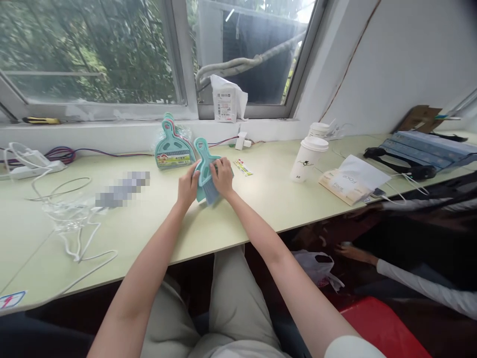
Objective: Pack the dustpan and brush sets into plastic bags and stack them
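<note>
A small teal dustpan and brush set (203, 171) is held up over the table, its looped handle at the top and grey-blue bristles pointing down. My left hand (188, 185) grips the set along its left edge. My right hand (222, 176) is closed on its right side, fingers curled over the brush part. Some of the dustpan is hidden behind the brush and my fingers. Just behind and to the left, a stack of similar dustpan sets (172, 145) with a printed label stands in clear wrap. A yellow-green label card (243, 167) lies right of my right hand.
White lidded cups (308, 158) and a tissue pack (343, 181) stand to the right. Cables, a power strip (37, 169) and crumpled plastic (72, 214) lie left. A paper-wrapped pack (225, 102) sits on the sill. Another person's arm (357, 254) shows at lower right.
</note>
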{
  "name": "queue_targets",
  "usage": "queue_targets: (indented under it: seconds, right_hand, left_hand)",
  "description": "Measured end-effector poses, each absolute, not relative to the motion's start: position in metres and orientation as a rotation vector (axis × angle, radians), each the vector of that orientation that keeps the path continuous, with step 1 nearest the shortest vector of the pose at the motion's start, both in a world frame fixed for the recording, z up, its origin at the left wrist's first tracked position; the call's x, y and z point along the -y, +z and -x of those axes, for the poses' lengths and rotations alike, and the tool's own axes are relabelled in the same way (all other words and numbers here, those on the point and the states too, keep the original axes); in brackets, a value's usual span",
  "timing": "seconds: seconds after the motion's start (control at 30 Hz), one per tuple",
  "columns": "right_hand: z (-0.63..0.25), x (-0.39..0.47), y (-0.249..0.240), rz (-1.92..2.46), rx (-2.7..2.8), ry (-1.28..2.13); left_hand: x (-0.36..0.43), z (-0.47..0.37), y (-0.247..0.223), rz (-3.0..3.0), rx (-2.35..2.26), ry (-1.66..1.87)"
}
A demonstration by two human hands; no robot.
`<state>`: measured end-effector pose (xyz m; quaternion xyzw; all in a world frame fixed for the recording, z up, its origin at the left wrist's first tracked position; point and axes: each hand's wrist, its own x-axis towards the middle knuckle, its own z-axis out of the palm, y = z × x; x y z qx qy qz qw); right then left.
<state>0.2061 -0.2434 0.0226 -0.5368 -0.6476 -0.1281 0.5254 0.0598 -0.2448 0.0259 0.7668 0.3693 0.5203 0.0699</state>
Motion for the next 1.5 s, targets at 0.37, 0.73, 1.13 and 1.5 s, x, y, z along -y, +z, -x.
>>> queue_targets:
  seconds: [0.37, 0.73, 1.13, 1.5]
  right_hand:
    - [-0.232, 0.244, 0.041, 1.550, 1.477, -0.267]
    - [-0.250, 0.231, 0.008, 2.217, 1.608, -0.257]
    - [-0.243, 0.235, 0.018, 2.059, 1.561, -0.074]
    - [-0.226, 0.234, 0.013, 1.752, 2.014, 0.142]
  left_hand:
    - [0.204, 0.012, 0.031, -1.962, -1.937, 1.398]
    - [0.200, 0.021, 0.023, -1.978, -2.152, 0.665]
    - [0.198, 0.017, 0.013, -2.104, -2.207, 0.733]
    - [0.227, -0.034, 0.016, -2.876, -1.318, 0.764]
